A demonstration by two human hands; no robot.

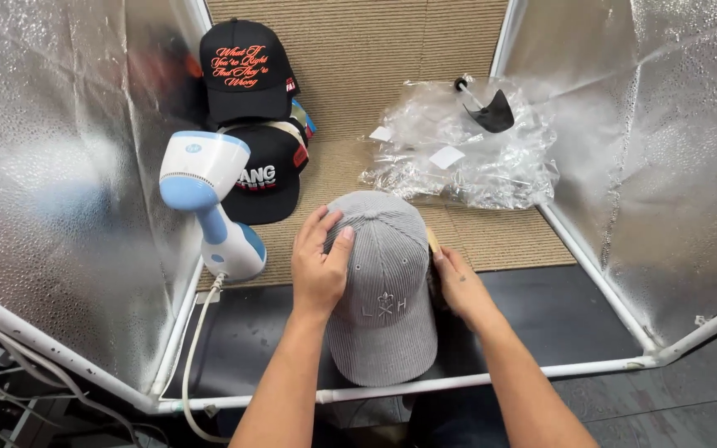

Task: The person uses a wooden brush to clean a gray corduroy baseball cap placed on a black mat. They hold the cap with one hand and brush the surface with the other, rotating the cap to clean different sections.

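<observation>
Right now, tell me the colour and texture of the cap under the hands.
The cap is light grey ribbed corduroy, seen best in the head view.

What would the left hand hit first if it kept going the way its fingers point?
The left hand lies on the grey cap, fingers pointing up and away. Past the cap's crown comes bare woven mat, then probably the clear plastic bags, though depth is hard to judge.
</observation>
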